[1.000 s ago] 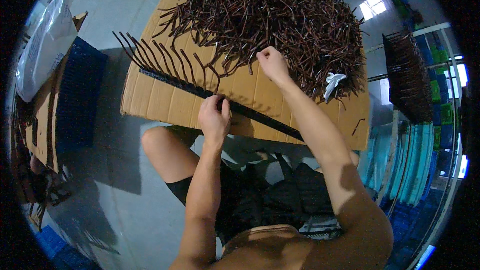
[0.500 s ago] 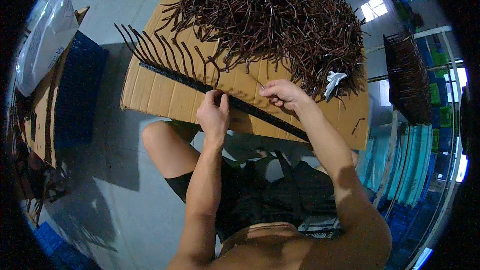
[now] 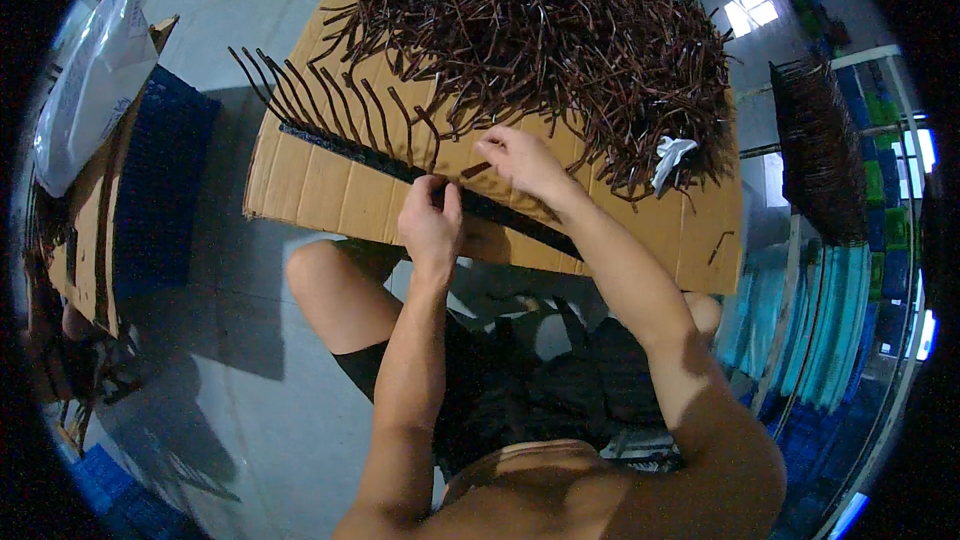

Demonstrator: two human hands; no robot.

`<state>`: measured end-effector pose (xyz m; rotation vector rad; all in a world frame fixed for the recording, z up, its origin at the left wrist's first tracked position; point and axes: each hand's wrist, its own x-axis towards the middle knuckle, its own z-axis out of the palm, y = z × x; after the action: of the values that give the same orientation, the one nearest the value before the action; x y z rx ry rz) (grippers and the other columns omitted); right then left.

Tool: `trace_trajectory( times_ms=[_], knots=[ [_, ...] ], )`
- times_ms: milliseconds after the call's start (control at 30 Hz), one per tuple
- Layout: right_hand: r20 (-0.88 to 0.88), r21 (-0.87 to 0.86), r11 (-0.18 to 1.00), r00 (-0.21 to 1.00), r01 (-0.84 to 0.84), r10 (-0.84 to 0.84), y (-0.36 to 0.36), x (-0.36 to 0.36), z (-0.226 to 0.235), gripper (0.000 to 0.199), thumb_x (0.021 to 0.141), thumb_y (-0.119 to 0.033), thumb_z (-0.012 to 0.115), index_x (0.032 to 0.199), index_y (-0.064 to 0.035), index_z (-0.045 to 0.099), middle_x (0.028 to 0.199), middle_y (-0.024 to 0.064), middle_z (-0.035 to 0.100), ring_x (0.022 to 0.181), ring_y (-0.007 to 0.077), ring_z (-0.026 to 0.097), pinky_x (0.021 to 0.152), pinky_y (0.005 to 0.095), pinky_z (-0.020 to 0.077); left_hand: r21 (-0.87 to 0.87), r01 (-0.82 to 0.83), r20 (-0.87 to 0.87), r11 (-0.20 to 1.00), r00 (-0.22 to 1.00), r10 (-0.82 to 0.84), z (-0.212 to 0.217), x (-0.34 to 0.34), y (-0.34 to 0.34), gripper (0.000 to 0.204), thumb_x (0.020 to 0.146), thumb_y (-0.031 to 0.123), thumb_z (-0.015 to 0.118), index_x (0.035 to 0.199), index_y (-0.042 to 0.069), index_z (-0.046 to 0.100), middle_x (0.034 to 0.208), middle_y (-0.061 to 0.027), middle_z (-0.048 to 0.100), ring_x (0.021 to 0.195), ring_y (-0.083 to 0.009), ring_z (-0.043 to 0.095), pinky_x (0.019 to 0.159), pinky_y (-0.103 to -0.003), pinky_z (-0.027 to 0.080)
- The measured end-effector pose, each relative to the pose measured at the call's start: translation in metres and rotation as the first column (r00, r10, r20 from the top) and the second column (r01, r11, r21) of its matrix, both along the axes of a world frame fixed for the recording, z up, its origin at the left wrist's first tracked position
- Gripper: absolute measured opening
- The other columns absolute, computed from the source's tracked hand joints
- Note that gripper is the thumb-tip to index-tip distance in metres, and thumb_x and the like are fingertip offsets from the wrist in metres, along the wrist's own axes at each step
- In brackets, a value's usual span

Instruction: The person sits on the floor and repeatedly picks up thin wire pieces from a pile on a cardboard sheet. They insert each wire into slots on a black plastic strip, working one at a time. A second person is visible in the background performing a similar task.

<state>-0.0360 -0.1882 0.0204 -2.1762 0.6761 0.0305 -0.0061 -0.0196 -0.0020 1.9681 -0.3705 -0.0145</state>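
Observation:
A long dark bar [image 3: 350,148] lies slantwise across a sheet of cardboard [image 3: 330,185]. Several bent brown metal rods [image 3: 335,100] stand out from its left part like comb teeth. My left hand [image 3: 432,225] is closed on the bar near its middle, beside the last rod; the fingertips partly hide what they pinch. Just to the right and farther away, my right hand [image 3: 520,162] hovers over the bar with its fingers drawn together. A short brown piece [image 3: 477,170] shows below those fingertips; whether they hold it is unclear.
A large heap of loose bent rods [image 3: 540,30] covers the far side of the cardboard. White crumpled material [image 3: 672,162] lies at its right, and a single rod [image 3: 718,247] near the right edge. Blue crates [image 3: 165,180] stand left; a rack holding rods [image 3: 820,150] stands right.
My right hand has moved left and away from me, toward the rods on the bar. The thin rod seen at its fingertips before no longer shows clearly. My left hand stays nearly still.

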Motion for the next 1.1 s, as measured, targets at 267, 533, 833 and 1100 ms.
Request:
trace_trajectory(
  times_ms=[267, 533, 833, 1100],
  knots=[
    [-0.216, -0.267, 0.952, 0.972, -0.148, 0.091, -0.010, -0.029, -0.007, 0.028, 0.080, -0.017, 0.070, 0.095, 0.0006, 0.054, 0.078, 0.0168, 0.063, 0.072, 0.0294, 0.064, 0.061, 0.0399, 0.0486, 0.016, 0.016, -0.020, 1.000, 1.000, -0.016, 0.000, 0.001, 0.003, 0.016, 0.081, 0.016, 0.067, 0.089, 0.002, 0.064, 0.078, -0.0144, 0.066, 0.072, -0.0288, 0.065, 0.067, -0.035, 0.051],
    [0.364, 0.532, 0.846, 0.892, 0.037, -0.268, 0.032, -0.021, 0.012, 0.021, 0.088, -0.003, 0.059, 0.107, 0.0039, 0.052, 0.084, 0.0063, 0.061, 0.073, 0.0108, 0.060, 0.065, 0.0227, 0.0494, -0.003, 0.035, 0.053, 0.999, 0.998, -0.035, -0.010, 0.002, 0.004, 0.015, 0.082, 0.015, 0.067, 0.087, 0.001, 0.064, 0.080, -0.0139, 0.064, 0.071, -0.0294, 0.063, 0.065, -0.035, 0.050],
    [0.468, 0.263, 0.962, 0.863, 0.072, -0.193, 0.057, -0.017, -0.002, 0.021, 0.085, -0.018, 0.065, 0.092, 0.0003, 0.060, 0.085, 0.0183, 0.066, 0.080, 0.0315, 0.066, 0.070, 0.0363, 0.0505, 0.051, 0.051, 0.193, 0.997, 0.979, -0.060, -0.006, 0.002, 0.005, 0.010, 0.083, 0.013, 0.063, 0.083, 0.003, 0.061, 0.078, -0.0132, 0.061, 0.073, -0.0319, 0.059, 0.066, -0.038, 0.048],
    [0.347, -0.113, 0.993, 0.934, -0.045, 0.082, 0.064, -0.017, 0.026, 0.025, 0.084, -0.024, 0.062, 0.093, -0.0012, 0.063, 0.089, 0.0182, 0.067, 0.084, 0.0322, 0.066, 0.072, 0.0382, 0.0511, 0.110, 0.063, 0.212, 0.992, 0.974, -0.086, -0.009, 0.003, 0.005, 0.010, 0.081, 0.009, 0.065, 0.087, 0.002, 0.063, 0.076, -0.0156, 0.062, 0.068, -0.0327, 0.061, 0.063, -0.035, 0.048]
  ],
)
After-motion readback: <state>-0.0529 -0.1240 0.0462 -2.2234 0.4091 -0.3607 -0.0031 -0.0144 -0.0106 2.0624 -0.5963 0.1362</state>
